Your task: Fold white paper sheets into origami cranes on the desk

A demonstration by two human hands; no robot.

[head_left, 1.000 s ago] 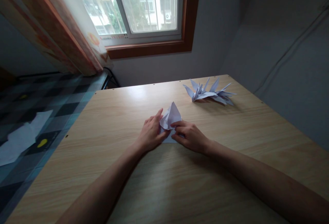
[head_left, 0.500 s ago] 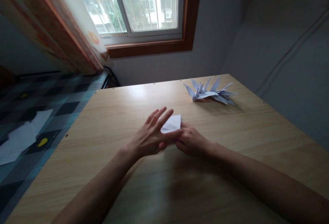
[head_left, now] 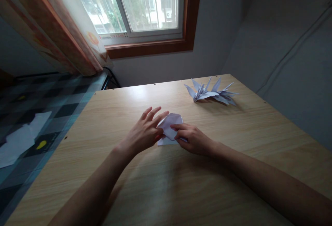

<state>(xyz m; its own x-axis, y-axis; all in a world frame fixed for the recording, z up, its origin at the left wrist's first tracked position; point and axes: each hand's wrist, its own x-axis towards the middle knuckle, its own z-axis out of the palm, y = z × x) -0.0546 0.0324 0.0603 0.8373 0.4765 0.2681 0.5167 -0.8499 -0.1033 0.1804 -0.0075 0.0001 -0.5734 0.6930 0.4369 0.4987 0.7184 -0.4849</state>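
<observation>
A small folded sheet of white paper [head_left: 169,122] lies on the wooden table between my hands, its upper layer lifted and partly opened out. Below that layer, a flat lower edge of the paper rests near the tabletop. My left hand [head_left: 145,129] holds the left side of the paper with thumb and index finger, while its other fingers stretch up and away. From the right, my right hand [head_left: 193,138] grips the paper's right edge, its index finger lying on top. The right thumb is partly hidden.
Several folded white paper cranes [head_left: 211,93] stand together at the table's far right. To the left, white sheets [head_left: 22,139] lie on a checked cloth [head_left: 70,98]. Behind the wooden table [head_left: 124,108] are a wall, a window [head_left: 150,8] and a curtain [head_left: 75,39].
The paper's upper layer has been lifted and spread open, showing the lower edge. My left hand has shifted left, and my right index finger now lies on the paper.
</observation>
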